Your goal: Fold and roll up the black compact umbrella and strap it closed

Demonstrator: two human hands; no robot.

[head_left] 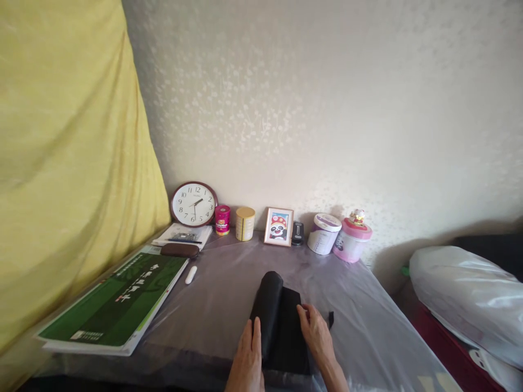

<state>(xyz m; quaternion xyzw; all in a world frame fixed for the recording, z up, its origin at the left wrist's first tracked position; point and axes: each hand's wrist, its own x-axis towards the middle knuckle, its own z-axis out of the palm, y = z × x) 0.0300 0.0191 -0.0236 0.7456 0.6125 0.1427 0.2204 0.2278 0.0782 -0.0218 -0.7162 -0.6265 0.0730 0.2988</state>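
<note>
A black roll-up case (pixel 267 310) lies at the front middle of the table, its left part wound into a thick roll and its right part a flat flap (pixel 288 332). My left hand (pixel 248 351) rests along the left side of the roll, fingers stretched out and not wrapped round it. At the flap's right edge, my right hand (pixel 316 332) has bent fingers and a thumb closed on the border; the fingertips are partly hidden. A short black strap end (pixel 331 319) sticks out to the right behind that hand.
Left on the table (pixel 220 305) lie a green book (pixel 122 299), a brown glasses case (pixel 180 250) and a small white object (pixel 190 275). Along the wall stand a clock (pixel 194 204), tins (pixel 223 220), a framed panda picture (pixel 278 226) and tubs (pixel 324 234). A plastic-wrapped bundle (pixel 469 294) sits at right.
</note>
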